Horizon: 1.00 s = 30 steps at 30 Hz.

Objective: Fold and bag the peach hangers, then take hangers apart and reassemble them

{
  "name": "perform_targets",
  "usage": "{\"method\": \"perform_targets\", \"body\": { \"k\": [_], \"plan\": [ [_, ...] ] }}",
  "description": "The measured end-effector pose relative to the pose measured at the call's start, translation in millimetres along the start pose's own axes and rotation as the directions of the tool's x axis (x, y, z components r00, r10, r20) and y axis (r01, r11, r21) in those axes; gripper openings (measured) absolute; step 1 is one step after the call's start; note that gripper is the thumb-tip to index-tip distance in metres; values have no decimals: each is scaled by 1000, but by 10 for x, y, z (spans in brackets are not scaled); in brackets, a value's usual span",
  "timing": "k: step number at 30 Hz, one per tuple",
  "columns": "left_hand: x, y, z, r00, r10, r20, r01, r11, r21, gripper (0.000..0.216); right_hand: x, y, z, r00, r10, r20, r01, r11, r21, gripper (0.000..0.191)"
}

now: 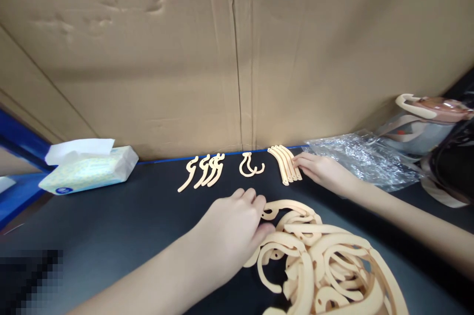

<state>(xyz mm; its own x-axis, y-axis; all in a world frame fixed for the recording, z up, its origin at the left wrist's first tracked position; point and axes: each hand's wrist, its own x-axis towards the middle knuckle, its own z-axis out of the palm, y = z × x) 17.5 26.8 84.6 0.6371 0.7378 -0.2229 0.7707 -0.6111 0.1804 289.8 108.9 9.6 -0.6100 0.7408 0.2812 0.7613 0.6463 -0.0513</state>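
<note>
My left hand (237, 231) is at the left edge of a heap of cream-coloured curved plastic parts (340, 238). Its fingers are curled, and their tips are hidden, so what they hold cannot be made out. One hooked part (289, 204) has its looped end right beside those fingers. Farther back, my right hand (322, 169) pinches the right side of a row of slightly curved strips (284, 164), which lie side by side. Left of that row are two hook-shaped pieces (249, 169) and several S-shaped pieces (211, 169) set out in a line.
A tissue pack (92, 169) lies at the far left of the black table (148, 236). Crumpled clear plastic (363, 157) and a bottle with a beige handle (418, 125) stand at the right. A cardboard wall (166, 83) closes off the back.
</note>
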Motion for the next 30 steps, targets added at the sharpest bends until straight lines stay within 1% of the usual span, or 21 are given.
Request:
{"method": "perform_targets", "body": {
  "k": [2,4,5,7,10,12,14,16,18,20,21,22,23,24,25,26,27,28,29,30],
  "plan": [
    [-91,-12,-67,995,-11,101,16,999,-47,42,14,-37,-20,1000,10,-16,-10,1000,8,27],
    [-160,-45,-79,981,-28,191,44,996,-77,46,31,-135,-75,999,16,-50,-15,999,33,26],
    [-182,-69,-65,976,-39,215,62,993,-102,44,39,-211,-117,997,16,-69,-12,998,60,25],
    [-202,-126,-17,974,-50,220,94,977,-193,32,55,-414,-222,996,12,-87,3,986,165,22],
    [-183,-216,26,969,-27,247,121,919,-375,17,69,-775,-380,999,-16,-31,25,946,324,18],
    [-150,-266,6,961,29,274,105,880,-463,15,72,-989,-449,999,-28,44,7,909,416,17],
    [-109,-305,-37,966,80,246,75,823,-563,19,77,-1140,-482,994,-42,105,-16,866,500,19],
    [-66,-338,-78,983,70,170,65,732,-678,26,95,-1214,-498,988,1,156,-93,804,587,19],
    [-29,-366,-106,996,-2,89,71,622,-780,27,130,-1220,-513,980,69,188,-180,715,675,18],
    [1,-388,-122,996,-90,4,50,519,-853,26,180,-1177,-535,978,111,175,-206,633,747,21],
    [14,-396,-127,990,-137,-38,31,472,-881,27,208,-1148,-545,981,127,147,-194,615,764,22],
    [29,-399,-130,980,-184,-76,10,428,-904,30,236,-1120,-554,983,148,110,-179,622,762,21],
    [45,-396,-134,968,-227,-104,-8,390,-921,32,263,-1097,-561,983,170,72,-167,654,738,20],
    [65,-386,-137,957,-264,-123,-23,353,-935,35,289,-1081,-565,982,188,27,-155,713,684,19],
    [88,-370,-142,947,-292,-130,-31,320,-947,36,314,-1074,-567,979,198,-37,-139,794,592,20],
    [115,-349,-148,942,-309,-130,-35,297,-954,36,338,-1076,-567,976,185,-115,-113,882,457,20],
    [144,-324,-155,940,-315,-134,-41,285,-958,35,362,-1085,-566,970,143,-196,-83,955,285,20],
    [174,-298,-162,938,-315,-147,-55,284,-957,35,386,-1100,-565,960,79,-268,-55,994,93,19],
    [203,-273,-169,936,-310,-170,-76,293,-953,35,409,-1116,-563,949,10,-316,-40,995,-90,19],
    [229,-250,-173,930,-304,-206,-104,321,-941,35,432,-1132,-562,941,-44,-335,-39,971,-237,20]
  ]
}}
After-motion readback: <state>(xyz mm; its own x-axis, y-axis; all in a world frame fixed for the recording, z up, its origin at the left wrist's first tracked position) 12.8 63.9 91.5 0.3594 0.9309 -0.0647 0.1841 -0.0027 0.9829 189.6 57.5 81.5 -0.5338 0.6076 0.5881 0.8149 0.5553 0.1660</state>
